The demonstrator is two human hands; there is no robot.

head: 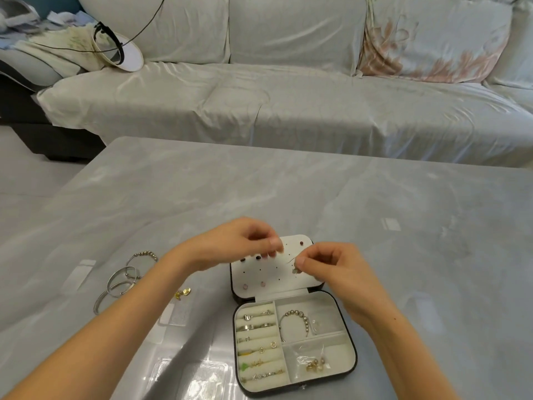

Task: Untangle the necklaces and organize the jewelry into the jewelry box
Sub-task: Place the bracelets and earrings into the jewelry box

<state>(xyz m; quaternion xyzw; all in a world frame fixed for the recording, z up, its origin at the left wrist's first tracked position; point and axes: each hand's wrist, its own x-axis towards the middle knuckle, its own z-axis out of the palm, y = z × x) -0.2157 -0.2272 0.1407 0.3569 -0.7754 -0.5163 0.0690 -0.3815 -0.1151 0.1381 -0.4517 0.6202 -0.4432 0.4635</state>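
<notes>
At 6 o'clock on the gray counter (403,226), an open jewelry box (354,356), with its lid open toward 12. Just above the lid, both hands, close together but not touching. At 1 o'clock from the lid, the right hand (326,264), fingers curled, pinching a thin necklace (294,269) by its small hanging bit. At 11 o'clock from the lid, the left hand (245,241), fingertips pressed together in a pinch; no telling about any chain between them, too thin to see. On the white lid, a few little ear studs (261,257). Inside the box at 9 o'clock, rings (256,324) tucked in soft rolls. At 1 o'clock inside, a beaded bracelet (297,319) in its own part. At 5 o'clock inside, a small clear bag (313,365) with gold bits. At 9 o'clock from the box, on the counter, silver bangles (121,281), a second beaded bracelet (144,255) and a gold charm (183,293), well apart from the box. Beside them, flat clear bags (176,313). At 12 o'clock past the counter, a pale sofa (288,111) with a flowered pillow (432,44).
</notes>
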